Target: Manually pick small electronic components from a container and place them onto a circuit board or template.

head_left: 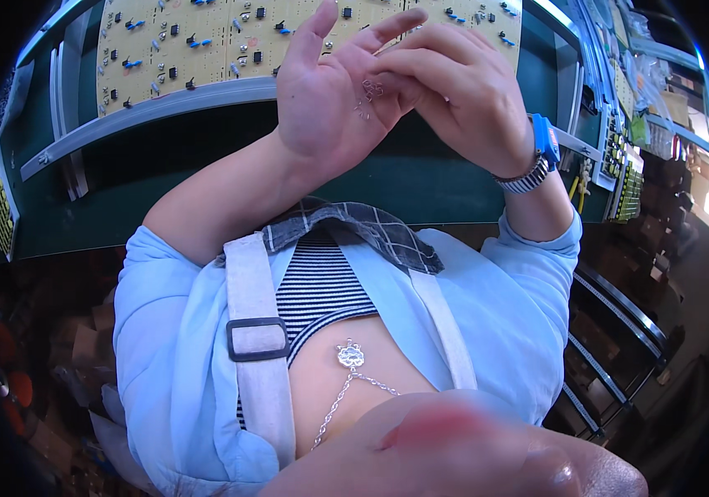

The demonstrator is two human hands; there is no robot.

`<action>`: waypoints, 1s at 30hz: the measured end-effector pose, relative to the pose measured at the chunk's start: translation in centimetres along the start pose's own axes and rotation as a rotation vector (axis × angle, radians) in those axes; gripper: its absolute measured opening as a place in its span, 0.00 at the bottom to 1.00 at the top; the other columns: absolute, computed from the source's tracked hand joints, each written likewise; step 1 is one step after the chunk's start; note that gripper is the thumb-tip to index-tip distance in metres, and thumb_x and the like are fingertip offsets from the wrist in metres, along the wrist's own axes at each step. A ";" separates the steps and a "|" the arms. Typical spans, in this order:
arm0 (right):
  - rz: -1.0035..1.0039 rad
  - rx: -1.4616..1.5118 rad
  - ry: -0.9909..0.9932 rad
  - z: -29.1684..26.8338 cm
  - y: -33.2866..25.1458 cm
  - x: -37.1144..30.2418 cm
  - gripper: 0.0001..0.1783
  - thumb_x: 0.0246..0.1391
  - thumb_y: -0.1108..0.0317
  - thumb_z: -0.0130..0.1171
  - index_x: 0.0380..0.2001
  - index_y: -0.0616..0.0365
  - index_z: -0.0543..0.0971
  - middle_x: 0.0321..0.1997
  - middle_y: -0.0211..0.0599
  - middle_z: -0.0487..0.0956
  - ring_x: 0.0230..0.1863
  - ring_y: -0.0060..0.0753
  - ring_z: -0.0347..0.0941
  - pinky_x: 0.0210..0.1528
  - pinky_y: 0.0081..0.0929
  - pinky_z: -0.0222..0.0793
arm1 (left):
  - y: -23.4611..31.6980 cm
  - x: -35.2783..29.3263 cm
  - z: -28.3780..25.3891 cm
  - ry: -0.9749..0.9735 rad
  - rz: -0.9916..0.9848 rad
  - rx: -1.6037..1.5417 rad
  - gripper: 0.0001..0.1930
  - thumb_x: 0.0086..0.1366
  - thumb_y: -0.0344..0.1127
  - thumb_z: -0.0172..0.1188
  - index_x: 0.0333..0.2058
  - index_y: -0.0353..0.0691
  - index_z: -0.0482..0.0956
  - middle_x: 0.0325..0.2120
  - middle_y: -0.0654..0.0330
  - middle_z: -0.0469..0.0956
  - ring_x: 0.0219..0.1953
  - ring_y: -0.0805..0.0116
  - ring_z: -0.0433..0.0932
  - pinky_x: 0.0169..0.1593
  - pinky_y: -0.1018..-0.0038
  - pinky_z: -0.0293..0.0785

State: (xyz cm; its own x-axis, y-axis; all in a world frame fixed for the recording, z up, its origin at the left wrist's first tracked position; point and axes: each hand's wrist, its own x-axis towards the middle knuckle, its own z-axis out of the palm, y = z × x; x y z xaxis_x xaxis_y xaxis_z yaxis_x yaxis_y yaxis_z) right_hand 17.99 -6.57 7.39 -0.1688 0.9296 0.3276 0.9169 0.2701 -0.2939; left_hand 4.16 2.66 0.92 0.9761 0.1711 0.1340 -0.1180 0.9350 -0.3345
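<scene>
In the lower middle, nearest, is a pale blue shirt (180, 331). Above centre, the left hand (321, 124) is spread palm-up, small thin wire parts (371, 89) lying by its finger bases. At its right, the right hand (470, 91), wearing a blue wristband (546, 141), bends its fingers narrowly against it; whether they pinch a part I cannot tell. Beyond, across the top, a metal rail (205, 98) edges tan circuit boards (205, 62).
</scene>
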 end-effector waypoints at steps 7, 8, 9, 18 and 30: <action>0.049 0.067 0.053 -0.2 -0.1 -0.6 0.12 0.44 0.69 0.69 0.35 0.50 0.83 0.35 0.30 0.80 0.37 0.36 0.76 0.39 0.29 0.69 | 0.3 -0.2 -0.9 -0.149 -0.039 -0.093 0.40 0.70 0.66 0.34 0.62 0.32 0.59 0.57 0.46 0.69 0.58 0.55 0.70 0.63 0.62 0.63; 0.032 0.071 0.051 -0.2 -0.3 -0.6 0.11 0.43 0.69 0.69 0.34 0.50 0.83 0.35 0.30 0.80 0.37 0.36 0.76 0.39 0.29 0.69 | 0.2 0.0 -0.6 -0.148 -0.039 -0.095 0.40 0.70 0.66 0.34 0.62 0.32 0.59 0.57 0.46 0.69 0.58 0.55 0.70 0.63 0.62 0.63; 0.014 0.075 0.050 -0.2 -0.5 -0.7 0.11 0.43 0.68 0.70 0.34 0.50 0.83 0.34 0.30 0.80 0.37 0.36 0.76 0.40 0.29 0.69 | -0.1 0.2 0.0 0.006 0.023 0.056 0.40 0.69 0.66 0.34 0.62 0.32 0.58 0.58 0.44 0.67 0.60 0.54 0.68 0.64 0.61 0.62; 0.004 0.021 0.015 1.4 -2.0 -1.0 0.11 0.44 0.68 0.70 0.33 0.50 0.82 0.35 0.30 0.78 0.37 0.35 0.76 0.41 0.31 0.69 | -0.8 0.3 0.4 0.269 0.139 0.452 0.39 0.70 0.64 0.37 0.62 0.31 0.54 0.64 0.37 0.59 0.69 0.49 0.56 0.71 0.56 0.52; 0.425 -0.434 -0.121 1.1 12.3 0.2 0.08 0.49 0.74 0.66 0.35 0.56 0.81 0.35 0.33 0.79 0.33 0.38 0.76 0.31 0.29 0.72 | -0.5 0.7 1.0 0.273 0.122 0.453 0.39 0.71 0.62 0.35 0.66 0.31 0.54 0.67 0.36 0.53 0.71 0.48 0.53 0.72 0.60 0.53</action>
State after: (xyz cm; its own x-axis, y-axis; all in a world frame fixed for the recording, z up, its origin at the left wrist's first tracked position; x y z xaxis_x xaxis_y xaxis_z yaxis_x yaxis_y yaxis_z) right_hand 28.80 -2.80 2.86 0.2267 0.9623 0.1505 0.9722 -0.2329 0.0245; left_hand 4.77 2.63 2.14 0.9551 0.2565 -0.1485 -0.2417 0.9640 0.1111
